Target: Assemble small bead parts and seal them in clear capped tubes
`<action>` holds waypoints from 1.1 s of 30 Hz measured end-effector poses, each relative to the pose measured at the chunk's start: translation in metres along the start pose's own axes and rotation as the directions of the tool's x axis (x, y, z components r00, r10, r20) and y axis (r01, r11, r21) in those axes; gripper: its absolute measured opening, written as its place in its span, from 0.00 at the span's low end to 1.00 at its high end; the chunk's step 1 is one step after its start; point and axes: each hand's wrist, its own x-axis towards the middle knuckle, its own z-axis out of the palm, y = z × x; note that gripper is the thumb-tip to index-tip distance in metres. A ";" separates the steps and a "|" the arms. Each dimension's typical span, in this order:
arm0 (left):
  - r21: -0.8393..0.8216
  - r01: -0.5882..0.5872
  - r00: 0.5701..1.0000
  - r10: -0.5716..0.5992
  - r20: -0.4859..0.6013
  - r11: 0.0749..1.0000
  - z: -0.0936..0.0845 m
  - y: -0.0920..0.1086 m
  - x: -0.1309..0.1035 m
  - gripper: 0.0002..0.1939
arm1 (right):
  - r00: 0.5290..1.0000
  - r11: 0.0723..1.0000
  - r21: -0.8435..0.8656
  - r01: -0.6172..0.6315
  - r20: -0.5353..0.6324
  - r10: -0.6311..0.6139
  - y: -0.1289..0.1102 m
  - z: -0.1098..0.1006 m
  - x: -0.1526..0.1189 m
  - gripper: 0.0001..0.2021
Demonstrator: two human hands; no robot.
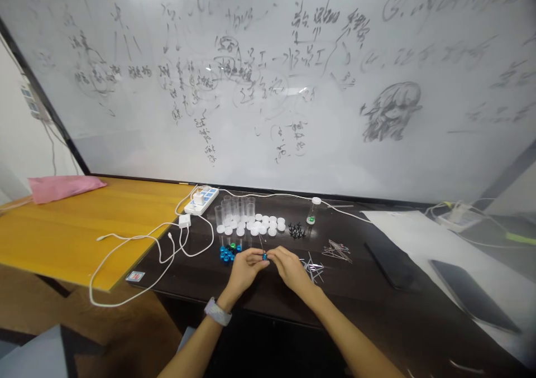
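Close to the front edge of the dark table, my left hand [246,269] and my right hand [290,267] meet fingertip to fingertip. Between them they pinch a small shiny blue ball [264,257], and a thin rod stands up from about that spot. Left of my left hand lies a cluster of blue balls [226,258], with a green ball [233,245] among them. Thin silvery sticks [313,268] lie just right of my right hand. Beyond my fingers are several white round caps [272,232] and clear upright tubes [238,206].
Small black pronged pieces [297,231] and a pile of thin pins [337,250] lie to the right. Behind stands a white-capped tube [311,213] with something green inside. A power strip [201,200], white cables [125,235] and dark flat devices [473,295] flank the workspace.
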 end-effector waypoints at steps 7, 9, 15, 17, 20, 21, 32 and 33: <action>0.012 0.004 1.000 -0.004 -0.028 1.000 0.001 0.000 0.002 0.16 | 0.972 0.960 -0.167 -0.226 0.026 0.233 0.053 -0.073 0.002 0.09; 0.014 0.002 1.000 -0.001 -0.027 1.000 0.001 0.000 0.002 0.16 | 0.946 0.943 -0.234 -0.238 0.165 0.280 0.064 -0.088 -0.003 0.07; 0.030 -0.015 1.000 0.016 -0.021 0.999 0.000 0.001 0.003 0.17 | 0.915 0.947 -0.280 -0.160 0.318 0.249 0.056 -0.076 -0.007 0.04; 0.029 -0.011 1.000 0.011 -0.007 1.000 -0.001 0.001 0.003 0.17 | 0.910 0.933 -0.335 -0.130 0.334 0.247 0.051 -0.066 -0.003 0.05; 0.014 0.010 1.000 -0.010 0.002 1.000 -0.001 -0.001 0.003 0.18 | 0.910 0.939 -0.328 -0.100 0.352 0.220 0.045 -0.056 0.004 0.08; 0.009 0.015 1.000 -0.015 0.003 1.000 -0.002 -0.001 0.003 0.18 | 0.918 0.958 -0.265 -0.107 0.343 0.198 0.043 -0.054 0.006 0.09; -0.086 0.060 0.997 -0.056 0.048 0.995 -0.003 0.003 0.003 0.19 | 0.947 0.626 0.731 -0.273 0.088 0.310 0.009 0.005 0.019 0.16; -0.092 0.066 0.997 -0.062 0.050 0.994 -0.003 0.002 0.003 0.19 | 0.943 0.617 0.741 -0.267 0.069 0.325 0.009 0.007 0.018 0.17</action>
